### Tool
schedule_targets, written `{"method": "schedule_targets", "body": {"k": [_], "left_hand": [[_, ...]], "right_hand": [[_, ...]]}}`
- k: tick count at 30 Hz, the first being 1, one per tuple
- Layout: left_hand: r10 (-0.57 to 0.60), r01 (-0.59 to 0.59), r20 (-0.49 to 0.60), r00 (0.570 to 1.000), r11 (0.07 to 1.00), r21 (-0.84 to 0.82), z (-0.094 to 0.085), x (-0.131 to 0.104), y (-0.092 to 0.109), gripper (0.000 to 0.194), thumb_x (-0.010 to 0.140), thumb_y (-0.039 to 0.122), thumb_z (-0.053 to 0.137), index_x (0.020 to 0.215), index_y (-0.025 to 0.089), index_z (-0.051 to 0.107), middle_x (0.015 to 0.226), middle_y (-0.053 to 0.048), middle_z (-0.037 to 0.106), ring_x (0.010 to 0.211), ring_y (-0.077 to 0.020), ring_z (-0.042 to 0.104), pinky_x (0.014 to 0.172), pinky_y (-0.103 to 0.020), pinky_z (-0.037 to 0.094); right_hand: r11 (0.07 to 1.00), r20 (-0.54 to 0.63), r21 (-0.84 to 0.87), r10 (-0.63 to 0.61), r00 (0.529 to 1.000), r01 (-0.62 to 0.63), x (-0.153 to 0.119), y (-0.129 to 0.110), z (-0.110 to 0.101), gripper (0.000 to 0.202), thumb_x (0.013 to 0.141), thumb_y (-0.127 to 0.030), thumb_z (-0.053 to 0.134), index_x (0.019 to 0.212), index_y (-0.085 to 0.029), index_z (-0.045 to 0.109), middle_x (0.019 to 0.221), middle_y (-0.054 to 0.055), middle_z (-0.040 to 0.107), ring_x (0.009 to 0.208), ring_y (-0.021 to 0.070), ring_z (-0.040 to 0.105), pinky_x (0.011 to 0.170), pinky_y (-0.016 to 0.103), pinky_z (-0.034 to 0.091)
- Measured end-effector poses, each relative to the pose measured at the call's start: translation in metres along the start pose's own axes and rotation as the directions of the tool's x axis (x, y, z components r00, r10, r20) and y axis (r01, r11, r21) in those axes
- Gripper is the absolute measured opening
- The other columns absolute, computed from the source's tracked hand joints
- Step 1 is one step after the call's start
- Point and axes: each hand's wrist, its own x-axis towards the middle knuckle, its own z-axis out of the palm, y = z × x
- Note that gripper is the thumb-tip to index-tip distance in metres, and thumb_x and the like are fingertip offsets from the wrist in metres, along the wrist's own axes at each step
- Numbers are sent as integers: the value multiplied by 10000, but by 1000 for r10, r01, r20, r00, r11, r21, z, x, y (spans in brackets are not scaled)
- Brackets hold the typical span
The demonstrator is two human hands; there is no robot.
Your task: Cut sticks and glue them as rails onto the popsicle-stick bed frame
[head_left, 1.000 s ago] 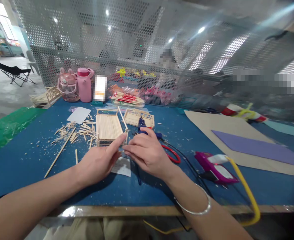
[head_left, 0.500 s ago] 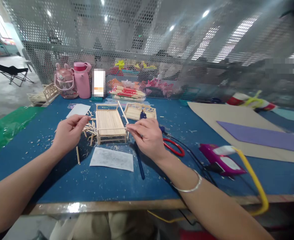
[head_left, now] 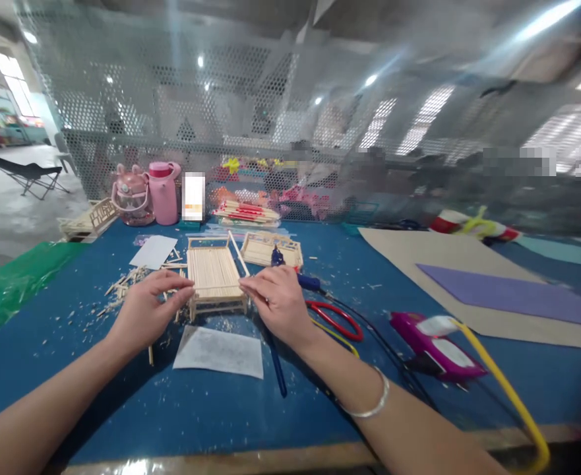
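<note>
A miniature bed made of wooden sticks (head_left: 215,267) stands on the blue table in front of me, its slatted top facing up. Across its near end runs a thin wooden stick (head_left: 217,287). My left hand (head_left: 154,305) pinches the stick's left end at the bed's near left corner. At the near right corner, my right hand (head_left: 279,302) has thumb and fingers closed on the other end. Whether the stick touches the frame, I cannot tell. A slanting stick (head_left: 239,254) rises along the bed's right side. White paper (head_left: 219,352) lies just in front.
Loose stick pieces (head_left: 123,282) are scattered left of the bed. A second stick frame (head_left: 265,249) lies behind it. To the right are red-handled scissors (head_left: 337,321), a blue-handled tool with a cord (head_left: 308,282) and a purple glue gun (head_left: 436,346). Pink bottles (head_left: 163,194) stand at the back left.
My left hand has moved right and closed on the stick's left end. My right hand still holds its right end. The view has tilted up, so everything sits lower.
</note>
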Motion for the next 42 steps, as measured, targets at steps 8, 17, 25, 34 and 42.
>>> {"method": "schedule_targets", "body": {"k": [8, 17, 25, 34, 42], "left_hand": [[-31, 32, -17, 999, 999, 15, 4, -1, -3, 222, 802, 369, 547, 814, 209, 699, 852, -55, 687, 813, -195, 621, 745, -333, 484], [-33, 34, -45, 998, 999, 15, 5, -2, -2, 221, 805, 372, 538, 768, 214, 688, 827, -46, 695, 801, -193, 630, 744, -332, 493], [-42, 43, -33, 999, 999, 26, 3, -2, -1, 226, 795, 387, 550, 777, 211, 690, 831, -42, 700, 793, -191, 637, 732, -311, 489], [-63, 64, -32, 997, 998, 2, 2, -2, 2, 199, 782, 360, 568, 775, 203, 690, 834, -46, 700, 800, -190, 636, 737, -314, 483], [-75, 75, -28, 997, 997, -17, 3, -1, -2, 214, 783, 370, 557, 783, 200, 685, 828, -43, 690, 787, -183, 622, 734, -308, 474]], "right_hand": [[1000, -24, 11, -10, 1000, 10, 0, 0, 2, 176, 871, -236, 518, 866, -198, 691, 703, 16, 637, 682, 134, 549, 713, 314, 314], [949, -56, 249, 214, 975, -194, -1, -5, 1, 239, 763, -172, 519, 1000, -175, 550, 685, -2, 573, 665, 138, 525, 693, 290, 410], [668, 277, 508, 471, 837, -544, 0, 6, 4, 181, 701, -187, 508, 841, -138, 612, 611, -30, 506, 543, 86, 442, 539, 223, 380], [589, 374, 556, 452, 810, -586, -1, 6, 5, 268, 752, -346, 564, 868, -131, 673, 816, 55, 678, 755, 157, 593, 725, 297, 453], [569, 389, 572, 446, 806, -591, 1, 6, 5, 339, 761, -407, 545, 876, -117, 677, 764, 50, 663, 700, 151, 573, 684, 282, 436]]}}
